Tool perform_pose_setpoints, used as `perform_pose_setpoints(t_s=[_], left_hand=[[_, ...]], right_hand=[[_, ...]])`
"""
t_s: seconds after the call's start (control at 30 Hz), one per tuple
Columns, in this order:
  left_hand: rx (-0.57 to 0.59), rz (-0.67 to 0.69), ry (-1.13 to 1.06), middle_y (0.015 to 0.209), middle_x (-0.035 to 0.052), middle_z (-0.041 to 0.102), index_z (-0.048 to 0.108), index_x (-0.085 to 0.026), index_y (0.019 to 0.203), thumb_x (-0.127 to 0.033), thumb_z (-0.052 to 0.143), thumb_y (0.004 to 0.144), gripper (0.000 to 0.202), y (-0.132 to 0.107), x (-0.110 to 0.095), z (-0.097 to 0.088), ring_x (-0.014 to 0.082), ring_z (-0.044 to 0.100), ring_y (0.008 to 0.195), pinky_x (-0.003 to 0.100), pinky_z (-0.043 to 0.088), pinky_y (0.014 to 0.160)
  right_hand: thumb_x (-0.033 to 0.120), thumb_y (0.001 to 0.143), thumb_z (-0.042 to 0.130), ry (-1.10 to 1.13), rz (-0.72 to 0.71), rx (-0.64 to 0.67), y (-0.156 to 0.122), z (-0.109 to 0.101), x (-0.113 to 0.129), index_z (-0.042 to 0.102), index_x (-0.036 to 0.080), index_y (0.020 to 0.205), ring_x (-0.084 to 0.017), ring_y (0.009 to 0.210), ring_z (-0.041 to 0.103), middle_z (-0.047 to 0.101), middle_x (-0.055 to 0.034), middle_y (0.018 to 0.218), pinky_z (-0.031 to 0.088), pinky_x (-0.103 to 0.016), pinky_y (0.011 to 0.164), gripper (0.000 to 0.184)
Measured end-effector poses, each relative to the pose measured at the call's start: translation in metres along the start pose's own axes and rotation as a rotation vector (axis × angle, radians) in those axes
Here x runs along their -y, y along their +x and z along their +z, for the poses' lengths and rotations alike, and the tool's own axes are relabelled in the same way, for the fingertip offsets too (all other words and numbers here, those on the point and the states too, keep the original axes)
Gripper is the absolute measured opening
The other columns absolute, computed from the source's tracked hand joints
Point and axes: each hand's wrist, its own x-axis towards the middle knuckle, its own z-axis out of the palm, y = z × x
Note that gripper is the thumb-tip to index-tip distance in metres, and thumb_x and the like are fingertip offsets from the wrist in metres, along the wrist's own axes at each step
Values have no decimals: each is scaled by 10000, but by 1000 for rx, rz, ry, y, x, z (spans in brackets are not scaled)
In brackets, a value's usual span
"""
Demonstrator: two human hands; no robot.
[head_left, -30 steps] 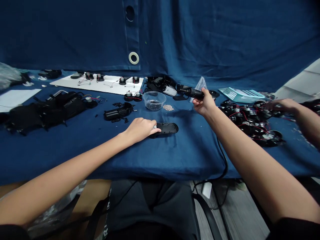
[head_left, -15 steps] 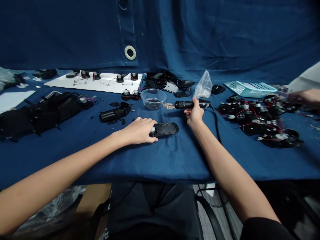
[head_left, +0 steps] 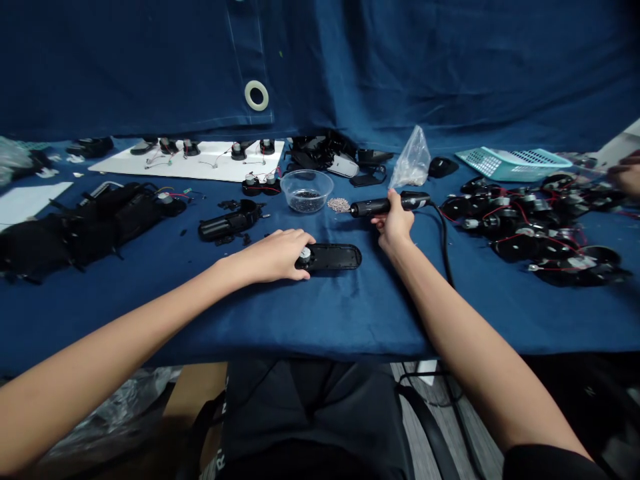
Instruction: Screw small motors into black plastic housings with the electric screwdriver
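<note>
My left hand (head_left: 275, 255) rests closed on the left end of a flat black plastic casing (head_left: 334, 256) lying on the blue cloth, beside a small round silver part at its end. My right hand (head_left: 395, 223) grips a black corded electric screwdriver (head_left: 387, 204), held level with its tip pointing left at a small heap of silver screws (head_left: 339, 205). Its black cable (head_left: 445, 247) runs back over the table edge.
A clear bowl (head_left: 307, 190) of dark screws, a clear plastic bag (head_left: 413, 163), a teal basket (head_left: 513, 162), and a white board (head_left: 200, 163) with motors lie behind. Black motor parts with red wires (head_left: 535, 227) fill the right; black casings (head_left: 85, 227) the left. Another person's hand (head_left: 627, 175) shows far right.
My right hand has brought the screwdriver down from beside the bag to just above the cloth near the screw heap. The left hand stays on the casing. The other person's hand drew back rightwards.
</note>
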Motion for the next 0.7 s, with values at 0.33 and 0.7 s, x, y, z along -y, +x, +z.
perform_pose_setpoints(t_s=[0.33, 0.7], left_hand=[[-68, -15, -69, 1310, 92, 562, 436, -188, 1362, -430, 720, 791, 682, -7, 3, 15, 257, 531, 1176, 330, 399, 968], [-12, 16, 31, 1251, 69, 592, 515, -201, 1327, -550, 654, 825, 627, -3, 1, -7, 255, 537, 1135, 331, 370, 951]], right_hand=[[409, 846, 610, -28, -93, 4, 7, 2, -9, 503, 180, 818, -106, 420, 537, 563, 14, 599, 386, -208, 343, 254], [444, 827, 623, -52, -122, 16, 12, 2, -13, 524, 177, 954, -123, 451, 566, 598, 6, 644, 414, -223, 368, 311]])
